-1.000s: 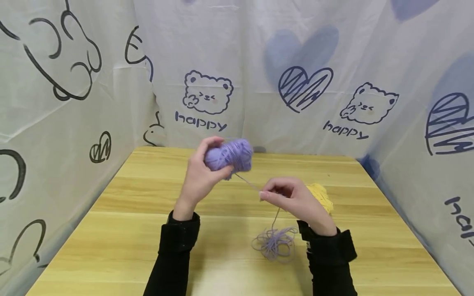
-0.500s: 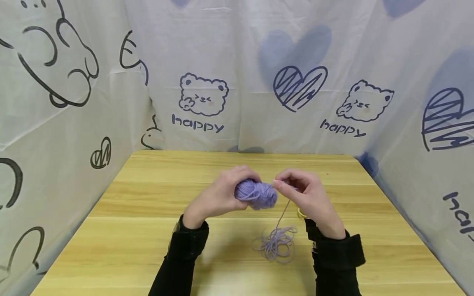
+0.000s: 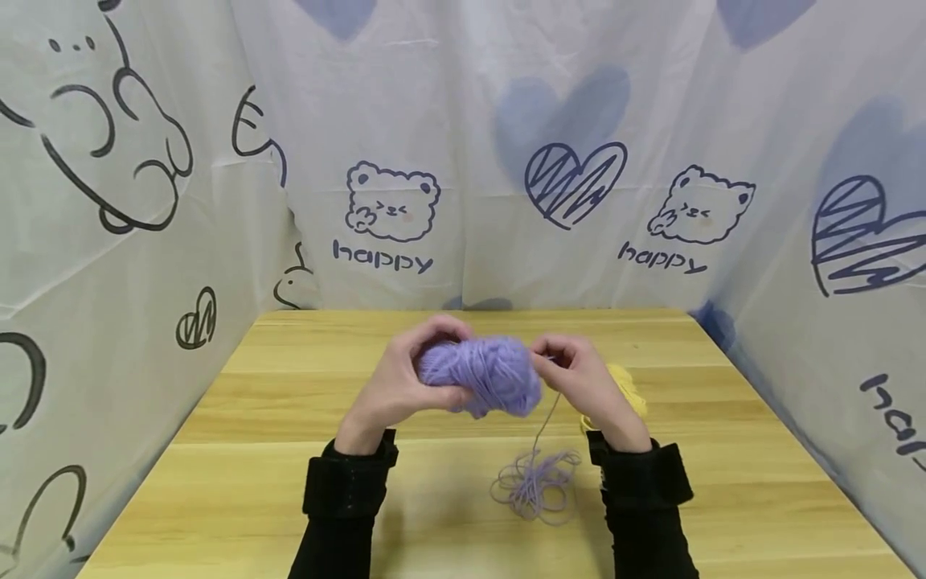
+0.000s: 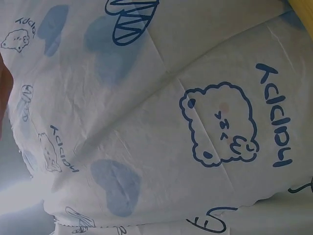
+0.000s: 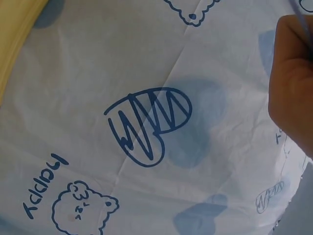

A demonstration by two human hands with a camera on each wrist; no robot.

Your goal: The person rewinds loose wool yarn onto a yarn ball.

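Note:
A ball of purple yarn [image 3: 486, 371] is held up above the table in my left hand [image 3: 399, 388], thumb in front and fingers behind it. My right hand [image 3: 584, 381] is close against the ball's right end, its thumb and forefinger pinching a strand of the yarn. From this hand the strand [image 3: 547, 419] runs down to a loose tangle of purple yarn [image 3: 534, 485] lying on the table. In the right wrist view part of the right hand [image 5: 293, 81] shows at the right edge. The left wrist view catches only a sliver of hand [image 4: 4, 95].
A bundle of yellow yarn [image 3: 626, 389] lies on the wooden table [image 3: 239, 450], partly hidden behind the right hand. White cloth walls [image 3: 477, 241] printed with bears and hearts enclose the table at the back and both sides.
The left hand has brought the purple ball down and rightward towards the right hand, turning it on the way. The right hand keeps its pinch on the strand; the tangle stays on the table.

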